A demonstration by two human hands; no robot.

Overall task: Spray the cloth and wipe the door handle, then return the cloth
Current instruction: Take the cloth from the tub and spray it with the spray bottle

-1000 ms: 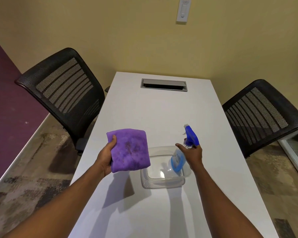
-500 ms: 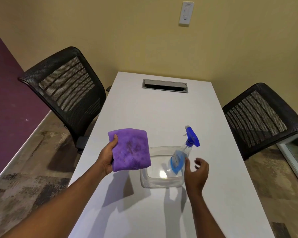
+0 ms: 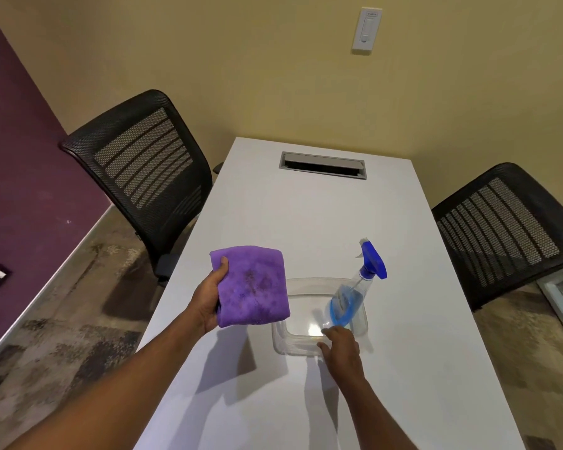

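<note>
Now we hold the damp cloth (image 3: 252, 285), ready for the handle.

Our left hand (image 3: 208, 300) grips the folded purple cloth above the bench (image 3: 322, 222), thumb on top. Our right hand (image 3: 342, 349) is loose and holds nothing, fingers (image 3: 330, 334) at the clear tub (image 3: 283, 339), where the spray bottle (image 3: 355, 293) leans tilted. No door handle shows.
</note>
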